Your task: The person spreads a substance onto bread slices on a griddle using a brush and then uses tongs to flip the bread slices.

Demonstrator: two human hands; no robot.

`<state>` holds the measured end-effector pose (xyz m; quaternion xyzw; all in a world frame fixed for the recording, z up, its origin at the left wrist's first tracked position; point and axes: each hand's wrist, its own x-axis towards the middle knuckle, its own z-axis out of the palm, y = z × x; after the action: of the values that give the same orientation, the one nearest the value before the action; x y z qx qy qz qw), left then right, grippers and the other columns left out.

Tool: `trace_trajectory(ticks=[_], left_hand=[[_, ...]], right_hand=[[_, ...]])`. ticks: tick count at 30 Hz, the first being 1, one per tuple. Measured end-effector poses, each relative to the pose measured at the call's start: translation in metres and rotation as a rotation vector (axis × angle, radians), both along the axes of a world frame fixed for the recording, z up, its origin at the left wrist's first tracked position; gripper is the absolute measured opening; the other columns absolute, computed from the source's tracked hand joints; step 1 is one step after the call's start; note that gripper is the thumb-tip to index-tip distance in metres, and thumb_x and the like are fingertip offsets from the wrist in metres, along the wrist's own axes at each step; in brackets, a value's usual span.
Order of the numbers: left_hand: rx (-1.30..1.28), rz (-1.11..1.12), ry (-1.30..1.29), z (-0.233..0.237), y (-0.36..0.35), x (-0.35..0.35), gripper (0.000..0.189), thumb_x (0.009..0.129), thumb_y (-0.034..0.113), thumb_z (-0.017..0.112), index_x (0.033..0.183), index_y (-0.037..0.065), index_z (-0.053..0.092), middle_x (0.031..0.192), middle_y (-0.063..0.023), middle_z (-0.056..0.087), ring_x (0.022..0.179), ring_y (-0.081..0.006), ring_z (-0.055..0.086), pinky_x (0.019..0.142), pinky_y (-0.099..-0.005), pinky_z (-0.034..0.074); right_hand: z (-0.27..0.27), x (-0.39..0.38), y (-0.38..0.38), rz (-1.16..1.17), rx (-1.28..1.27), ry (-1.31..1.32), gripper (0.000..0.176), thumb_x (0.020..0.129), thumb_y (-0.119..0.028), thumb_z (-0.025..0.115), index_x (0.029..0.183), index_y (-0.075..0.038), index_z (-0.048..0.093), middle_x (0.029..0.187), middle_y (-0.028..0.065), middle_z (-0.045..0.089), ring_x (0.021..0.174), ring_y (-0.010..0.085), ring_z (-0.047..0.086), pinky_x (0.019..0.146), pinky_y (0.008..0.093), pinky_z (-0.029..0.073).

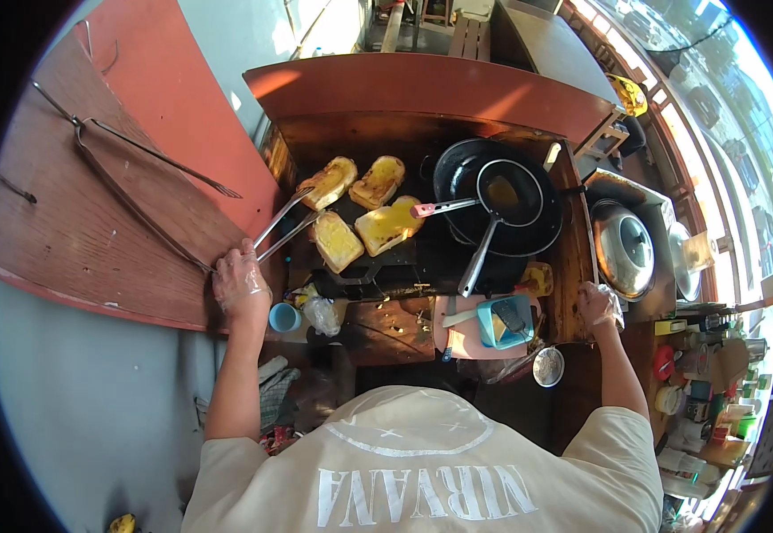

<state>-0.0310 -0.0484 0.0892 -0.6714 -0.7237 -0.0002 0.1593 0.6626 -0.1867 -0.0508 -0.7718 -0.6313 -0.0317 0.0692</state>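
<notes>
Four bread slices (338,242), yellow on top, lie on a dark griddle (431,265). The left hand (243,277), in a clear glove, holds metal tongs (282,220), arms spread, their tips against or just beside the two leftmost slices; from here I can't quite tell whether either is touched. With the arms that wide, a sideways slip could knock one slice into its neighbour. The gloved right hand (600,306) is at the wooden surround (579,266); whether its fingers pinch the edge, I can't tell.

A small pan (518,213) sits over a black pan (542,235), its long handle (479,259) pointing back toward the person; a sleeve catching it could tip the pan. Thin plastic gloves so near a cooking surface could soften, if it's hot.

In front, a blue container (504,322) sits on a pink board (459,342). A domed lid (622,249) stands right of the surround, and sunlight falls across the red panel (440,84) behind.
</notes>
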Motion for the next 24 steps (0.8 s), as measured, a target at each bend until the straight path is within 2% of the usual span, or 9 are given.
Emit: trace_trajectory(ticks=[7,12,16,18,19,20,22,23,24], left_hand=[[-0.09,0.103,-0.054,0.023,-0.026,0.007,0.038,0.091,0.011,0.062,0.129,0.009,0.061,0.106,-0.0137,0.066,0.104,-0.0329,0.065,0.089,-0.0438,0.053],[-0.066,0.046,-0.135,-0.009,-0.033,0.002,0.034,0.093,0.02,0.064,0.125,0.007,0.064,0.101,-0.0144,0.067,0.1,-0.0325,0.066,0.085,-0.0443,0.054],[-0.181,0.127,-0.255,-0.014,-0.044,0.011,0.037,0.096,0.028,0.062,0.127,0.006,0.065,0.104,-0.0166,0.07,0.099,-0.0346,0.068,0.086,-0.045,0.054],[-0.151,0.113,-0.416,-0.031,-0.059,0.012,0.038,0.098,0.03,0.059,0.128,0.006,0.064,0.109,-0.0183,0.07,0.1,-0.0363,0.067,0.085,-0.0467,0.053],[-0.139,0.122,-0.518,-0.036,-0.066,0.015,0.034,0.1,0.029,0.055,0.121,0.004,0.067,0.104,-0.0191,0.071,0.096,-0.0409,0.067,0.082,-0.0501,0.053],[-0.144,0.119,-0.519,-0.042,-0.072,0.011,0.034,0.1,0.029,0.055,0.121,0.004,0.067,0.104,-0.0191,0.071,0.096,-0.0409,0.067,0.082,-0.0501,0.053],[-0.299,0.045,-0.723,-0.058,-0.086,-0.003,0.032,0.101,0.03,0.056,0.107,0.001,0.07,0.084,-0.0149,0.072,0.078,-0.0344,0.069,0.072,-0.0455,0.054],[-0.306,0.041,-0.725,-0.067,-0.098,-0.011,0.032,0.101,0.03,0.056,0.107,0.001,0.07,0.084,-0.0149,0.072,0.078,-0.0344,0.069,0.072,-0.0455,0.054],[-0.446,0.177,-1.031,-0.076,-0.111,-0.02,0.032,0.101,0.031,0.056,0.101,0.001,0.069,0.077,-0.0105,0.069,0.067,-0.0267,0.065,0.062,-0.0402,0.052]], right_hand=[[0.001,0.002,0.001,0.008,-0.021,-0.007,0.014,0.088,-0.02,0.064,0.099,-0.013,0.069,0.087,0.0182,0.07,0.085,0.0403,0.067,0.076,0.0507,0.053],[0.004,-0.001,0.002,0.016,-0.027,0.0,0.015,0.088,-0.021,0.064,0.099,-0.013,0.069,0.087,0.018,0.07,0.085,0.0403,0.067,0.076,0.0506,0.053],[0.001,0.001,0.001,-0.016,-0.036,0.005,0.015,0.088,-0.022,0.064,0.1,-0.013,0.069,0.087,0.018,0.07,0.085,0.04,0.068,0.076,0.0509,0.053],[0.0,0.0,0.002,-0.019,-0.044,0.006,0.015,0.088,-0.022,0.064,0.1,-0.014,0.069,0.087,0.0181,0.07,0.085,0.0399,0.068,0.076,0.051,0.053],[0.0,-0.002,0.002,0.007,0.001,-0.013,0.011,0.087,-0.022,0.063,0.094,-0.014,0.068,0.083,0.0162,0.07,0.081,0.0381,0.068,0.074,0.0505,0.053],[0.001,-0.004,0.0,0.032,0.043,-0.033,0.009,0.087,-0.021,0.062,0.089,-0.015,0.068,0.08,0.0144,0.069,0.077,0.0362,0.068,0.072,0.05,0.054],[0.009,-0.01,0.0,0.031,0.034,-0.05,0.009,0.087,-0.021,0.062,0.089,-0.015,0.068,0.081,0.0146,0.07,0.078,0.0363,0.068,0.072,0.05,0.054],[0.011,-0.01,0.0,0.035,0.033,-0.063,0.009,0.087,-0.021,0.062,0.09,-0.015,0.068,0.081,0.0148,0.07,0.079,0.0364,0.069,0.073,0.05,0.054],[0.012,-0.008,0.0,0.03,0.029,-0.064,0.009,0.087,-0.021,0.062,0.09,-0.015,0.068,0.081,0.0148,0.07,0.079,0.0364,0.069,0.073,0.05,0.054]])
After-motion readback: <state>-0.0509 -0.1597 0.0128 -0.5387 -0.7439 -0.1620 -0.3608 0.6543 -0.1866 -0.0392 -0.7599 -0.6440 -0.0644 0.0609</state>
